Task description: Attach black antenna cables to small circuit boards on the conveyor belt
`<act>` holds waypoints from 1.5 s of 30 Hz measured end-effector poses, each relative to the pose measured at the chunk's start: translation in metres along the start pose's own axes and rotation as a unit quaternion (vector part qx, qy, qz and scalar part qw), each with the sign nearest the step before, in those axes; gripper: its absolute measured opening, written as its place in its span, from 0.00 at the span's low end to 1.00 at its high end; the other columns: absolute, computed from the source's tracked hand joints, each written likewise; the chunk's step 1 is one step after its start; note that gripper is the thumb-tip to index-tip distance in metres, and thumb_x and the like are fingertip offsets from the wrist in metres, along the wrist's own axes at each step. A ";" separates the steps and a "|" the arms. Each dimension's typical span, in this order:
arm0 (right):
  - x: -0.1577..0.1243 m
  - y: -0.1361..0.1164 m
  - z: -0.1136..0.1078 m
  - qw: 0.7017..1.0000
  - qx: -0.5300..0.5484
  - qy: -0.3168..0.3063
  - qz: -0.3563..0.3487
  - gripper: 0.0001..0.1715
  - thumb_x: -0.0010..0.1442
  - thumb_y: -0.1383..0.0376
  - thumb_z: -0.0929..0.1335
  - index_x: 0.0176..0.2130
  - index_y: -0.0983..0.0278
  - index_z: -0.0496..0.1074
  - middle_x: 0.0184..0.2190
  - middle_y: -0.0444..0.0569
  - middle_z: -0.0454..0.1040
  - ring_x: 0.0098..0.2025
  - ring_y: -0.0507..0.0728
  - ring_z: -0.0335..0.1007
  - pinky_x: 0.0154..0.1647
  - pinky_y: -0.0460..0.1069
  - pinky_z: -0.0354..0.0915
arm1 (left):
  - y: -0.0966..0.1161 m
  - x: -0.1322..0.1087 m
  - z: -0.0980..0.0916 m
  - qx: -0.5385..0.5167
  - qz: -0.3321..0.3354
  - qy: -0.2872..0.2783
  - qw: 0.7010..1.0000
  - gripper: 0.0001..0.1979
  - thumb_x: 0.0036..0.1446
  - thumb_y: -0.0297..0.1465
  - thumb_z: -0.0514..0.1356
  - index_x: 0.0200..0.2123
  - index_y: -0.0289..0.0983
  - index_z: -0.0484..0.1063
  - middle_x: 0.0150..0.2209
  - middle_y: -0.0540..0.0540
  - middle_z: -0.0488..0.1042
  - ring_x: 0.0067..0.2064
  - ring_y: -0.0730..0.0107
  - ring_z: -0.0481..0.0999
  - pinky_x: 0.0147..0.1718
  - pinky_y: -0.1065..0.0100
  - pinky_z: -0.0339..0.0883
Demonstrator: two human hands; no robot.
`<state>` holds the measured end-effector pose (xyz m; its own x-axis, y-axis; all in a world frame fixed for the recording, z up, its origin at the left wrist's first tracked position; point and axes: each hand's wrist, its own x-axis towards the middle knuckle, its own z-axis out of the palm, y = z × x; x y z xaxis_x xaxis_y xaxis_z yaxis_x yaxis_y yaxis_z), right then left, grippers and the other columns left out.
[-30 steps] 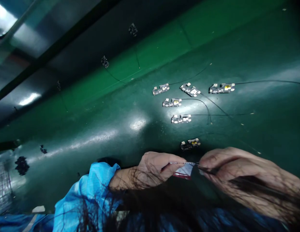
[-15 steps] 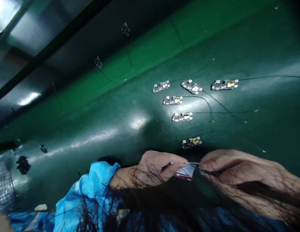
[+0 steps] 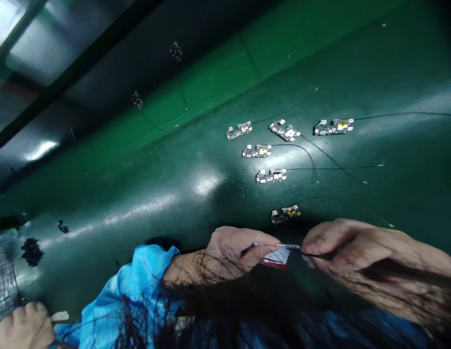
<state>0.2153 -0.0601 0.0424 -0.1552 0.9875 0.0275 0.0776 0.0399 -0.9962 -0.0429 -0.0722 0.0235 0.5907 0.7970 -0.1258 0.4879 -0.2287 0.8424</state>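
Note:
In the head view my left hand (image 3: pixel 233 249) pinches a thin circuit board (image 3: pixel 288 246), seen edge-on, between thumb and finger. Under the board shows a pale piece with a red edge (image 3: pixel 274 264), partly hidden by the fingers. Right beside the board's end, my right hand (image 3: pixel 360 257) is closed, thumb and finger on a thin black cable (image 3: pixel 316 255). A small translucent bit (image 3: pixel 308 261) shows below those fingertips. Just beyond my hands lies a small black circuit board with a yellow patch (image 3: pixel 285 214), its thin cable trailing right.
Several similar boards with cables (image 3: pixel 271 176) lie on the green table (image 3: pixel 167 179). More boards (image 3: pixel 137 100) sit farther off at left. A dark cluster of parts (image 3: pixel 31 252) and clear plastic trays (image 3: pixel 3 276) are at far left. Another person's hand (image 3: pixel 27 325) rests at lower left.
My right hand's fingers have shifted slightly, and more of the black cable shows between them. My left hand stays nearly still. The other person's hand has come farther into view at lower left.

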 end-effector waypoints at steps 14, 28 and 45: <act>0.005 0.019 -0.008 0.991 -0.088 0.090 0.037 0.18 0.66 0.53 0.85 0.30 0.51 0.81 0.31 0.46 0.91 0.32 0.61 0.92 0.34 0.52 0.87 | 0.000 0.007 0.008 0.310 0.220 0.123 0.917 0.08 0.74 0.38 0.69 0.44 0.58 0.91 0.61 0.62 0.92 0.51 0.64 0.84 0.49 0.65 0.80; -0.005 0.036 -0.004 0.992 -0.106 0.071 -0.006 0.12 0.69 0.65 0.83 0.35 0.53 0.82 0.36 0.44 0.92 0.36 0.55 0.92 0.42 0.45 0.85 | 0.004 0.010 0.012 0.377 0.209 0.108 0.896 0.12 0.76 0.34 0.66 0.44 0.51 0.92 0.63 0.54 0.92 0.58 0.65 0.92 0.56 0.68 0.86; -0.005 0.036 -0.001 0.990 -0.117 0.074 -0.014 0.13 0.69 0.63 0.82 0.33 0.52 0.82 0.35 0.44 0.92 0.34 0.60 0.92 0.36 0.51 0.88 | 0.007 0.017 0.009 0.384 0.215 0.159 0.883 0.18 0.79 0.32 0.63 0.37 0.51 0.90 0.58 0.61 0.93 0.55 0.72 0.92 0.52 0.71 0.86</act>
<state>0.2197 -0.0636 0.0069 -0.0155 0.9963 0.0845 0.3033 0.0852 -0.9491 -0.0238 -0.0657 0.0228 0.6765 0.6328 0.3767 0.6271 -0.7632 0.1559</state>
